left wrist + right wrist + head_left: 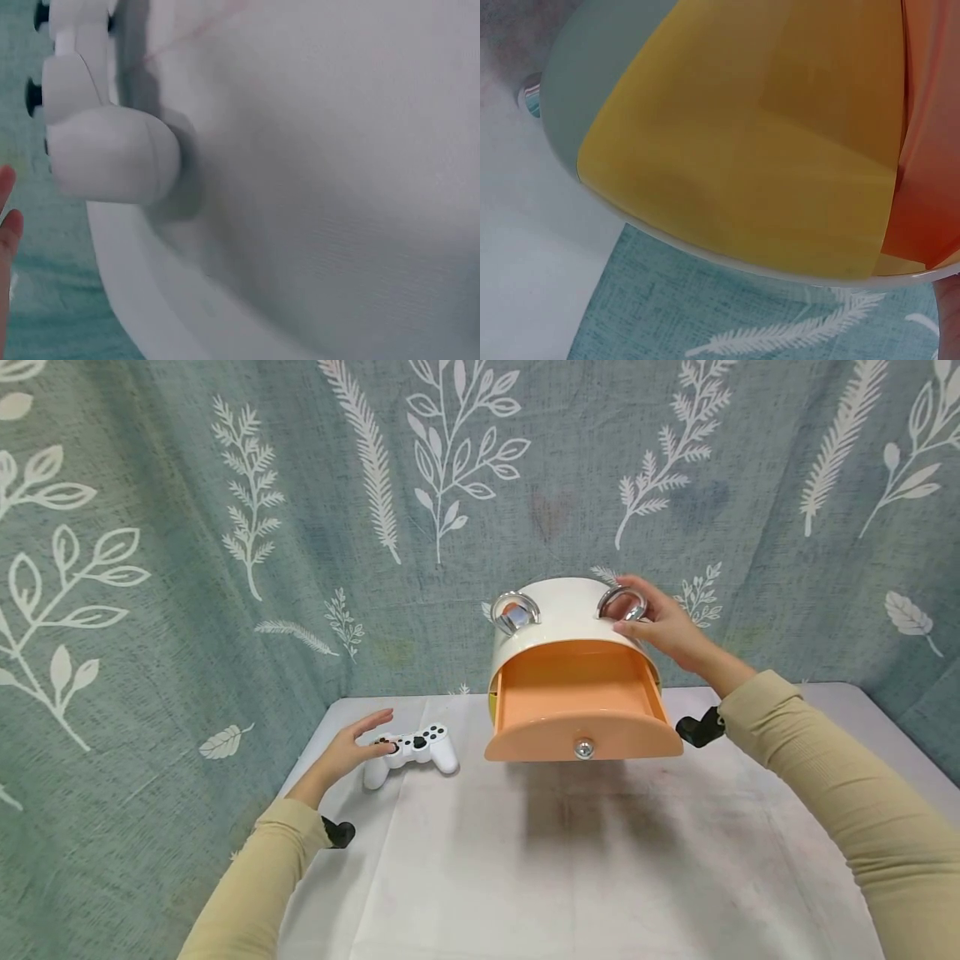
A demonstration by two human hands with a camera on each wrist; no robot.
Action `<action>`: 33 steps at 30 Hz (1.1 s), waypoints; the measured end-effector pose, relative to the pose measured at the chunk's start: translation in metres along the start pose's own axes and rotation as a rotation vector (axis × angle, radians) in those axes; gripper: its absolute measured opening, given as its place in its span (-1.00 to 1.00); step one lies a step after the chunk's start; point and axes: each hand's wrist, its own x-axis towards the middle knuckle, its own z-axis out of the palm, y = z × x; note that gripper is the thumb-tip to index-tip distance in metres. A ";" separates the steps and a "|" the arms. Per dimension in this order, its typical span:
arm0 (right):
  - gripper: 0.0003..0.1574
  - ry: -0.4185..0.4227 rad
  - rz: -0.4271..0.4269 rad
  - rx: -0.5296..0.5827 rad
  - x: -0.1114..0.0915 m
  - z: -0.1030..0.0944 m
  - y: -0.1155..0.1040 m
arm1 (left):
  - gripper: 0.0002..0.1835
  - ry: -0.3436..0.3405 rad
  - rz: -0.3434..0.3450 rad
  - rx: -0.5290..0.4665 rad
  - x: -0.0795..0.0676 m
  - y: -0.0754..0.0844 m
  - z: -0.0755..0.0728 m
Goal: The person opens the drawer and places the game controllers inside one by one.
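Note:
A small rounded cabinet with a white shell (567, 602) and two silver rings on top stands at the back of the table. Its orange top drawer (577, 681), with a silver knob (584, 749), is pulled out. My right hand (660, 618) grips the right-hand silver ring (622, 603), thumb in front. The right wrist view shows a yellow drawer front (742, 142) beside a grey-green one (592, 90). To the left, my left hand (347, 756) hovers with fingers spread by a white game controller (442, 756), overlapping its left end. The controller (112, 154) lies on the table.
A white cloth covers the table (465, 877). Behind it and along the left side hangs a grey-green curtain (300, 527) with white leaf prints, close to the table's edges. The open drawer juts toward me, casting a shadow on the cloth.

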 end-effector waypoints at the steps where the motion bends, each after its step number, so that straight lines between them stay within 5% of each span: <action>1: -0.27 -0.002 0.000 0.001 0.000 0.000 0.000 | -0.28 -0.005 -0.014 -0.004 -0.001 -0.003 0.000; 6: -0.27 -0.004 -0.004 0.007 0.001 0.001 0.000 | -0.23 -0.026 -0.095 -0.012 -0.008 0.000 0.001; 13: -0.27 0.001 0.007 0.006 0.001 0.001 0.000 | -0.19 -0.009 -0.101 0.029 -0.004 -0.033 0.005; 18: -0.27 0.001 0.009 0.008 0.001 0.001 -0.001 | -0.14 -0.038 -0.185 0.043 -0.002 -0.039 0.008; 26: -0.27 0.004 0.010 0.003 0.001 0.001 -0.001 | -0.09 -0.034 -0.176 0.037 0.003 -0.053 0.015; 33: -0.28 -0.006 0.001 0.023 0.001 0.000 -0.001 | -0.08 -0.016 -0.248 0.035 0.008 -0.059 0.018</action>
